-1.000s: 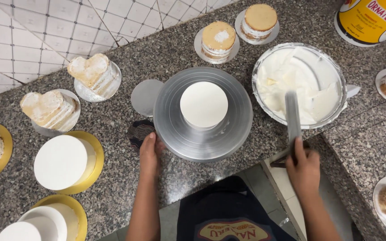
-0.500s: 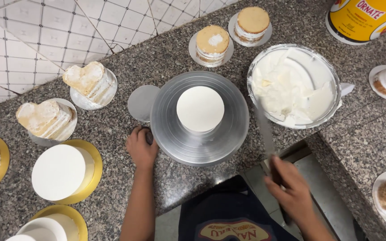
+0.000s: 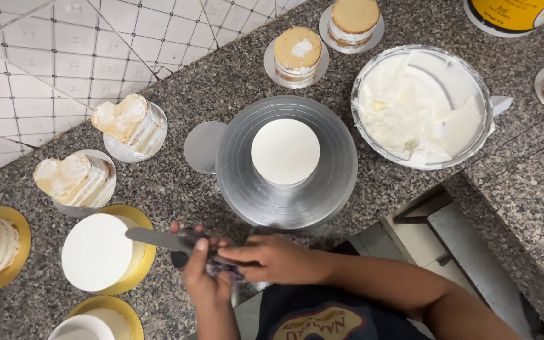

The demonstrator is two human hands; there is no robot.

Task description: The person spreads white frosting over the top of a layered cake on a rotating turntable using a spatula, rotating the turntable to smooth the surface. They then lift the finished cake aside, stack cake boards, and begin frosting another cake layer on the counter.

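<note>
Left hand (image 3: pixel 204 277) and right hand (image 3: pixel 272 257) meeting at the counter edge, both closed around the dark handle of a palette knife (image 3: pixel 158 239), blade pointing left of the hands over a white frosted cake (image 3: pixel 96 252). Just beyond the hands, a metal turntable (image 3: pixel 322 189) carrying a small white cake (image 3: pixel 285 152); farther right, a bowl of white cream (image 3: pixel 420 104).

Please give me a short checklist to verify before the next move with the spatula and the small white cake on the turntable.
1. Spatula held firmly: ok, both the left hand and the right hand are at its handle.
2. Blade free of cream: cannot tell, though it looks grey.
3. White cake centred on the turntable: ok.
4. Cream left in the bowl: ok, plenty.
5. Blade clear of the frosted cake on the gold board: not ok, the tip lies over its edge.
6. Dark cloth at hand: ok.
</note>
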